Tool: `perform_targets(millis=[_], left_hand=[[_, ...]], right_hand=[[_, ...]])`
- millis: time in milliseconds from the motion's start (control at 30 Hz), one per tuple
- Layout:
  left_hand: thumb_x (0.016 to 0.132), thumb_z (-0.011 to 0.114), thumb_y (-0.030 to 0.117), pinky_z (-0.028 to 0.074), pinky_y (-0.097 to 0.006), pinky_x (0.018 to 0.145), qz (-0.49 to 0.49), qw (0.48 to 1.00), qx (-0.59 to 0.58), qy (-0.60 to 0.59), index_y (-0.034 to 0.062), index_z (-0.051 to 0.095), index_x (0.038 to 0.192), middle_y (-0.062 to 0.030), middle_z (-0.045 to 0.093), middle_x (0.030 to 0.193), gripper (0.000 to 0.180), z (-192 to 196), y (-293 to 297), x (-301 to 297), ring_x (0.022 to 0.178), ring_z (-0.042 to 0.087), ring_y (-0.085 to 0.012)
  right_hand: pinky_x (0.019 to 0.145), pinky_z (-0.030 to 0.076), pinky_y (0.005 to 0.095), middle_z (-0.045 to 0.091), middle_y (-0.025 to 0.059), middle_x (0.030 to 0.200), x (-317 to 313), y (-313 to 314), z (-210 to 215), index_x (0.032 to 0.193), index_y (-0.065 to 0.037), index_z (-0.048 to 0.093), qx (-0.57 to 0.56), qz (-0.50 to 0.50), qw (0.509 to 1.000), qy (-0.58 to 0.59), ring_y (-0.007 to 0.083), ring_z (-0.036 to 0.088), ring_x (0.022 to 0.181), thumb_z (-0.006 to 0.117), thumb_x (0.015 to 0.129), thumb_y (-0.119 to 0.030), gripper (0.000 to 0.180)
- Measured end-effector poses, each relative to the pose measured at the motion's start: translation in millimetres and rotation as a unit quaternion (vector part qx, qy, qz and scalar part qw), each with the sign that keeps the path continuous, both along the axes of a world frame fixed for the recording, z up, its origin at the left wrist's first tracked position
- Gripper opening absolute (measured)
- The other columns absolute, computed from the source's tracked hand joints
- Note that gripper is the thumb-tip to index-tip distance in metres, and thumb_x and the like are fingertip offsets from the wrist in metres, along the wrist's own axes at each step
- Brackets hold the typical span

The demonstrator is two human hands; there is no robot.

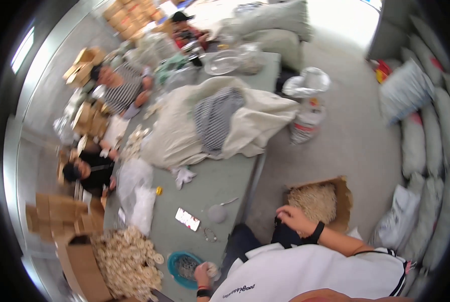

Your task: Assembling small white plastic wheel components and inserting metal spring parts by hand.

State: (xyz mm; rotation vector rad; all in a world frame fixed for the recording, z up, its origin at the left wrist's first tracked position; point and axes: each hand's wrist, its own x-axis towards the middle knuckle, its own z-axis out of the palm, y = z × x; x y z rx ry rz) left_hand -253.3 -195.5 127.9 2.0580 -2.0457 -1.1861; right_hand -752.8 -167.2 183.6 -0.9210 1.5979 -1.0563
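My left hand (202, 276), with a dark band at the wrist, is closed on a pale round piece (213, 270) at the rim of a teal bowl (172, 267). Small grey metal-looking parts (186, 266) lie inside that bowl. To the right, my right hand (295, 219), also banded at the wrist, hovers by the near left edge of an open cardboard box (343, 201). Its fingers are curled; whether they hold anything is too small to see. Many small cream-coloured pieces (313, 200) fill this box.
A heap of cream ring-shaped pieces (129, 261) spills from a tipped carton (81, 269). On the grey table (177, 187) lie a phone (187, 219), a grey round object (217, 213) and a large cloth (174, 126). Co-workers sit across. Stuffed sacks (414, 146) line the right.
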Motion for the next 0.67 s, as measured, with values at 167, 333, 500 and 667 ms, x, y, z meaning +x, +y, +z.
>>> perform_targets(millis=[167,333,500,667], left_hand=[[0.088,0.055,0.025,0.046,-0.03,0.072,0.033,0.959,0.115,0.256,-0.0014,0.063,0.092,-0.0085,0.063,0.086,0.028,55.1,-83.4,-232.7,0.082,0.058,-0.0144],[0.091,0.056,0.022,0.051,-0.026,0.068,-0.065,0.931,0.199,0.299,0.001,0.054,0.109,-0.0067,0.06,0.097,0.028,80.7,-146.9,-440.2,0.083,0.06,-0.013],[0.088,0.063,0.018,0.056,-0.028,0.069,-0.14,0.832,0.385,0.374,-0.0018,0.042,0.117,-0.0112,0.059,0.103,0.04,55.1,-190.4,-596.1,0.087,0.063,-0.0157],[0.083,0.07,0.021,0.049,-0.033,0.088,-0.325,0.807,0.394,0.297,-0.0011,0.038,0.123,-0.0076,0.057,0.106,0.055,3.0,-266.6,-725.5,0.102,0.056,-0.0165]], right_hand=[[0.062,0.048,0.026,0.064,0.0062,0.076,-82.0,34.4,10.3,0.1,0.001,0.062,0.015,-0.211,0.977,0.008,0.0114,0.059,0.068,0.055,0.088,-0.014,0.021],[0.064,0.047,0.0238,0.062,0.0034,0.082,-135.5,52.9,-15.3,0.102,0.003,0.06,0.033,-0.292,0.956,-0.017,0.0089,0.058,0.072,0.054,0.09,-0.012,0.02],[0.067,0.048,0.0263,0.064,0.0057,0.084,-212.9,-10.7,5.4,0.112,-0.001,0.059,0.034,-0.245,0.968,-0.044,0.0117,0.057,0.071,0.056,0.089,-0.017,0.028],[0.088,0.047,0.0332,0.054,0.0105,0.121,-348.6,-128.4,-9.9,0.129,-0.007,0.048,-0.046,-0.059,0.996,0.046,0.0258,0.057,0.104,0.062,0.087,-0.024,0.047]])
